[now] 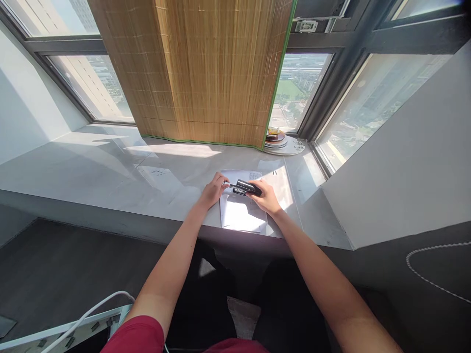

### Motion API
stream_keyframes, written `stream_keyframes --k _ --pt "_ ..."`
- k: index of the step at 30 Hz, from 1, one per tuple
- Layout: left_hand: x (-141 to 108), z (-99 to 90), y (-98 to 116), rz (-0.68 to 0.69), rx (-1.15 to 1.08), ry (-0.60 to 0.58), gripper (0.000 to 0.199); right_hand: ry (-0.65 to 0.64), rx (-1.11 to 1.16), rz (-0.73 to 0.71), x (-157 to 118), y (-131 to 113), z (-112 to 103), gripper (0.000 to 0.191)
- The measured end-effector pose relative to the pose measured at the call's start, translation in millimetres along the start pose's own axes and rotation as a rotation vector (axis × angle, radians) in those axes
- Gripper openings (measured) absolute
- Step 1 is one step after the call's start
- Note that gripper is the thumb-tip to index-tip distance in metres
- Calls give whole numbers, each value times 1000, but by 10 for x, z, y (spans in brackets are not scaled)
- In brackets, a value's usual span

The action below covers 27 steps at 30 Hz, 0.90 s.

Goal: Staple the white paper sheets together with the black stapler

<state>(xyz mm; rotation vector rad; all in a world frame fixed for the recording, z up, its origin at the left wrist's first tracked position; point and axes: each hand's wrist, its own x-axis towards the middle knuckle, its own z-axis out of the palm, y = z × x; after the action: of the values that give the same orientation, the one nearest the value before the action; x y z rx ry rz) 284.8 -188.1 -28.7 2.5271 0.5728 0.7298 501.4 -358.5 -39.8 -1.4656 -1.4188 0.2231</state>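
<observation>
A black stapler (248, 187) is held over white sheets of paper (243, 215) on the window ledge. My right hand (267, 196) wraps round its right end, thumb and fingers closed on the black body. At the other end, my left hand (215, 189) pinches a thin silvery metal part (231, 185) that sticks out to the left of the body. Its fingertips partly cover that part. The stapler looks split into an upper and a lower piece at its left side. Some printing shows near the top of the paper, and sunlight falls across its lower half.
A bamboo blind (206, 73) hangs in front of the window, down to the pale tiled ledge (91, 171). Stacked plates (275, 139) stand in the back right corner. White walls close both sides. A white cable (91, 314) runs at the lower left.
</observation>
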Motion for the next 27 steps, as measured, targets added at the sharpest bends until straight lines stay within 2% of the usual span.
stream_keyframes --k 27 --pt "27 -36 -35 60 -140 -17 18 28 4 -5 5 4 1 31"
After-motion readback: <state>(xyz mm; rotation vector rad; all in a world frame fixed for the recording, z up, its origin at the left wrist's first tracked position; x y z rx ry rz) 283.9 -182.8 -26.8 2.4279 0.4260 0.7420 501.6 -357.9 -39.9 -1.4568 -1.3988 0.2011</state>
